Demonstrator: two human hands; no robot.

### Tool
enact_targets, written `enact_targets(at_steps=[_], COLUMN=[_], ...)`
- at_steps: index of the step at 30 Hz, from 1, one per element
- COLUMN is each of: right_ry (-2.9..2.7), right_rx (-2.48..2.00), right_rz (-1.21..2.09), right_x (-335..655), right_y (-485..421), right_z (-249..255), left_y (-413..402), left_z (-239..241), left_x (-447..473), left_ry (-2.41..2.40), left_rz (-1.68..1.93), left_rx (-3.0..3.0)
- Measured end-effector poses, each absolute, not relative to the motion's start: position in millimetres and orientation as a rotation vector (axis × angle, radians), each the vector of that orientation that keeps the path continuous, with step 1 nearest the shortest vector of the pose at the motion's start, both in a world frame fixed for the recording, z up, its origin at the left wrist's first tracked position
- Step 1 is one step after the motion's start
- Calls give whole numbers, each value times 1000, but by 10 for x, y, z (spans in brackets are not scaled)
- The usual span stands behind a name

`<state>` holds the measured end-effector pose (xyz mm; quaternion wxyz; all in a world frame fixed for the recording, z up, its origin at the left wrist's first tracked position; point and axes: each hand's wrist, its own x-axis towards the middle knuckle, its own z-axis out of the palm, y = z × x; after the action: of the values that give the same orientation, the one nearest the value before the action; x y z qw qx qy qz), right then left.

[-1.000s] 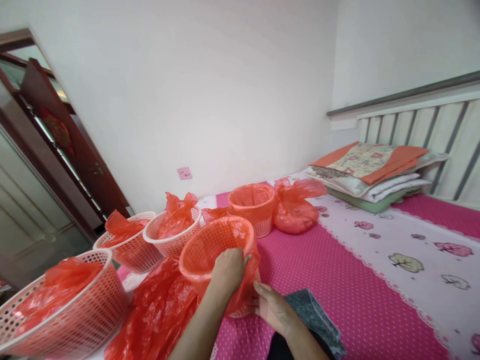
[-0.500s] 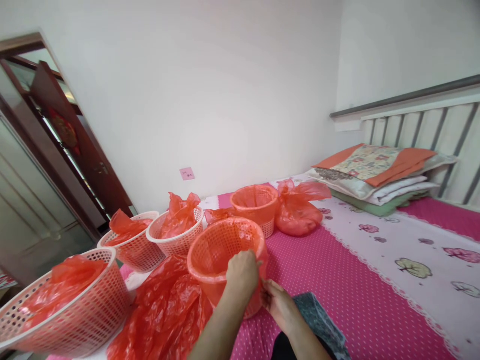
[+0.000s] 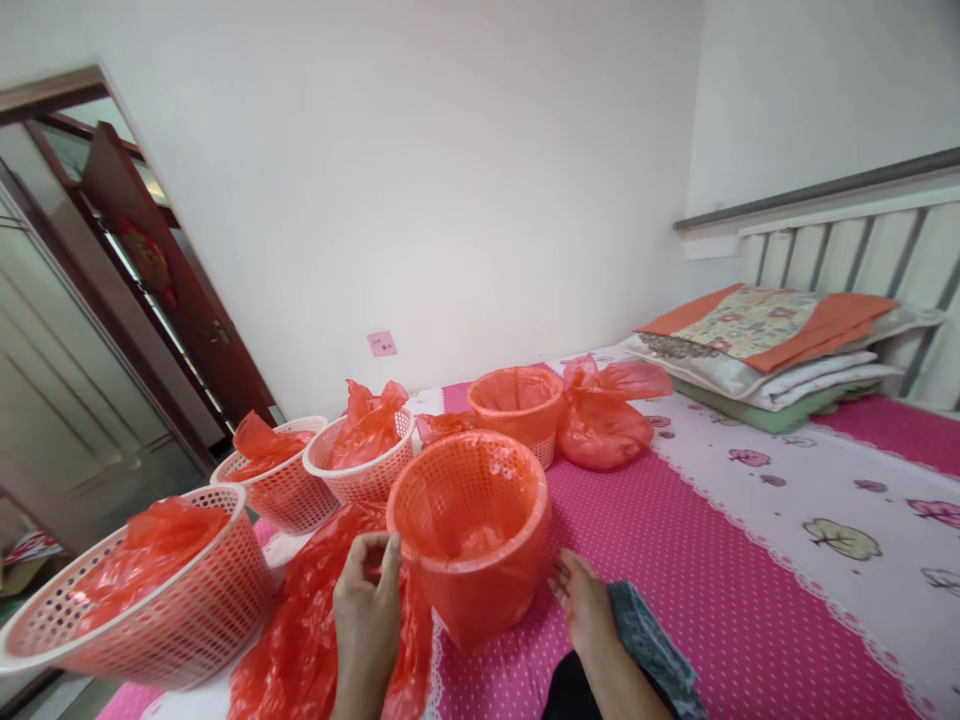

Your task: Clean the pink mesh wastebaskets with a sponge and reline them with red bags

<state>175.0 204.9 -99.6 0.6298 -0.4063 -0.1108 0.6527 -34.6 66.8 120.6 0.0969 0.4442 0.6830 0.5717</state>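
Observation:
In front of me stands a round basket [image 3: 480, 600] lined with a red plastic bag, which is folded over the rim and covers its outside. My left hand [image 3: 369, 595] is just left of the basket, thumb and curled fingers apart, nothing in them. To the basket's lower right is my right hand [image 3: 581, 597], open, fingertips close to the bag-covered side; whether they touch it I cannot tell. A crumpled red plastic bag [image 3: 300, 620] lies on the bed beneath and beside my left hand.
Several white baskets [image 3: 176, 630] with red bags inside stand to the left. Behind are another bag-lined basket [image 3: 517, 400] and a tied red bag [image 3: 606, 430]. Folded bedding [image 3: 780, 350] is stacked at the right on the pink bed cover [image 3: 720, 560], against the headboard.
My left hand has left the basket's front rim and moved left. My right hand has let go of the bag's edge and opened. The view has shifted slightly.

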Motion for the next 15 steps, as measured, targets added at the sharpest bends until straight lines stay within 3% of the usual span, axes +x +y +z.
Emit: enact_targets(at_steps=[6,15], right_ry=[-210,-193], right_rx=[-936,-951], right_rz=[1362,1380], right_x=[1816,1740], right_y=[2021,1921], right_z=[-898,-771], left_y=[600,992], left_z=[453,-66], left_x=[-138,-139], left_ry=[1381,1354], left_rz=[1330,1253], left_rx=[846,683])
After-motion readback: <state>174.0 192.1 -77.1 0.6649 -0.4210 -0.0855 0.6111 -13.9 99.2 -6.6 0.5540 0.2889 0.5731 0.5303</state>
